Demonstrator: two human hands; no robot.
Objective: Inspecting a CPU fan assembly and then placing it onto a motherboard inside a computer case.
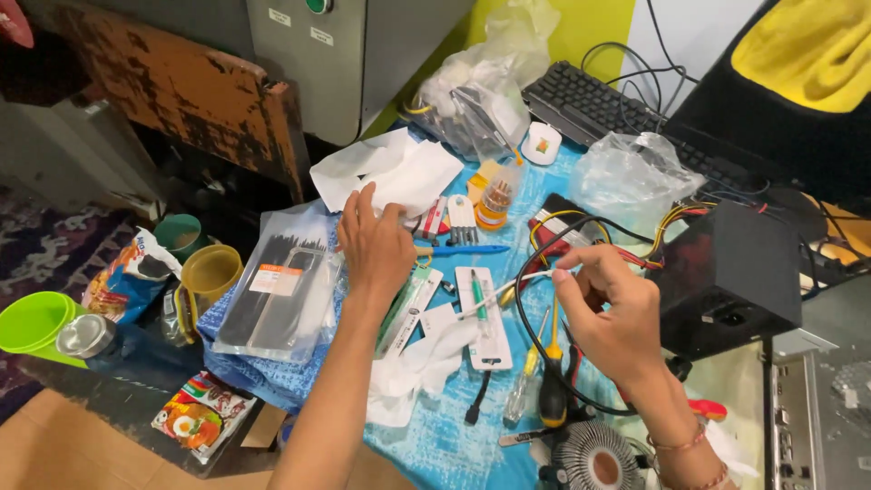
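My left hand [374,243] reaches forward over the blue cloth, fingers spread, resting on small packets near a white paper sheet [390,171]; it holds nothing that I can see. My right hand [610,308] pinches a thin white stick-like tool [508,290] between thumb and fingers, its tip pointing left over a white blister card [485,338]. A black cable [526,299] loops beneath that hand. Just below it lies a yellow-and-black screwdriver [551,372].
A black power supply box [730,277] with coloured wires stands at the right. A keyboard [599,104] and plastic bags [631,172] lie at the back. A cooler fan [597,461] sits at the front edge. Cable-tie bag [277,290], cups [210,270] and snack packets [201,419] at the left.
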